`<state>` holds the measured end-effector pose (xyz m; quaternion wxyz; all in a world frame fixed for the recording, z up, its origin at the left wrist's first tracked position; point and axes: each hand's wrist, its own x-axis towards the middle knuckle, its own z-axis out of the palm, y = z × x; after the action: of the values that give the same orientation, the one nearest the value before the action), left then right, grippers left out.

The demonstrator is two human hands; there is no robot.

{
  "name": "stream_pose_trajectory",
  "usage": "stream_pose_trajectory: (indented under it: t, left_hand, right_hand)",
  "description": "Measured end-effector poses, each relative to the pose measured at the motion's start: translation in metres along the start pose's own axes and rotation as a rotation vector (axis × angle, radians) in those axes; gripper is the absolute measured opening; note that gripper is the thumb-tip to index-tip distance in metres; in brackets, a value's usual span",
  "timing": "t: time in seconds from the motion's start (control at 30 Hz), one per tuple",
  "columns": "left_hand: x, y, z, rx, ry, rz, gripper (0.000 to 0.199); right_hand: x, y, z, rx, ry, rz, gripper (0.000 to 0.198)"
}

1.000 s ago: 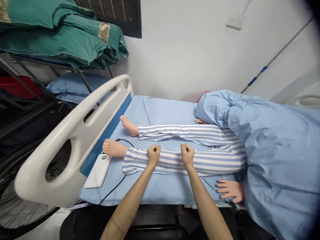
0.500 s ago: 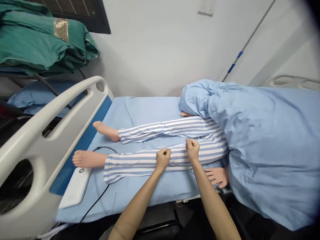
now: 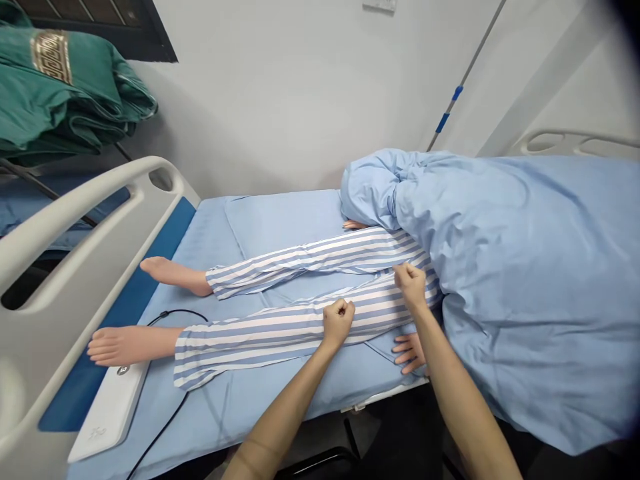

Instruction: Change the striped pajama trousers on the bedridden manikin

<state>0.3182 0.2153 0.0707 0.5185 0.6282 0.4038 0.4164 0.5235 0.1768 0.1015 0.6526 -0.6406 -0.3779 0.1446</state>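
A manikin lies on the bed in blue-and-white striped trousers (image 3: pixel 260 333), its bare near foot (image 3: pixel 135 345) and far foot (image 3: pixel 175 275) pointing left. My left hand (image 3: pixel 338 323), curled in a fist with a hollow at its top, is at the near leg around mid-length. Further right, my right hand (image 3: pixel 412 285) is also a fist, over the upper part of that same leg. I see nothing held in either one. Whether the fists press on the cloth I cannot tell. A manikin hand (image 3: pixel 410 353) rests on the sheet beside my right forearm.
A bunched blue quilt (image 3: pixel 520 267) covers the manikin's upper body. The pale footboard (image 3: pixel 95 193) stands at the left. Near it lie a white flat device (image 3: pixel 110 413) and a black cable (image 3: pixel 165 423). Green folded cloth (image 3: pixel 85 100) is piled at the upper left.
The view has shifted, so the bed appears further left. My right fist has moved up the thigh toward the quilt, away from my left fist. Both hands stay closed.
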Motion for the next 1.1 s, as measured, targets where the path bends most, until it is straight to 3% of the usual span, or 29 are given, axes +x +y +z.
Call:
stream_pose_trajectory:
  t: [0.17,0.3,0.43,0.53,0.63,0.77,0.87,1.0,1.1]
  left_hand:
    - [-0.001,0.012,0.012,-0.008,0.005,0.015,0.042]
    - [0.011,0.036,0.064,-0.115,-0.089,0.065,0.042]
    - [0.034,0.032,0.115,-0.115,-0.077,-0.009,0.039]
    - [0.047,0.02,0.125,-0.112,-0.01,-0.047,0.038]
    - [0.046,0.018,0.117,-0.134,-0.002,-0.038,0.039]
    - [0.021,0.024,0.085,-0.141,-0.019,-0.019,0.039]
    - [-0.007,0.022,0.038,-0.154,-0.036,-0.009,0.041]
    - [-0.028,0.013,-0.068,-0.112,0.034,0.01,0.042]
    - [-0.019,0.007,-0.166,0.015,0.217,0.059,0.041]
  right_hand:
    - [0.017,0.019,-0.029,-0.089,0.113,-0.009,0.046]
    - [0.012,0.031,-0.029,-0.177,0.129,-0.043,0.046]
    - [0.012,0.037,-0.032,-0.159,0.115,-0.025,0.046]
    - [0.015,0.038,-0.033,-0.157,0.103,-0.03,0.047]
    - [0.015,0.035,-0.033,-0.147,0.113,-0.035,0.047]
    - [-0.001,0.025,-0.031,-0.142,0.096,-0.03,0.048]
    - [-0.031,0.017,-0.016,-0.139,0.066,-0.038,0.047]
    - [-0.097,0.004,0.034,-0.071,-0.06,-0.016,0.047]
    - [-0.148,-0.005,0.085,-0.031,-0.17,0.034,0.048]
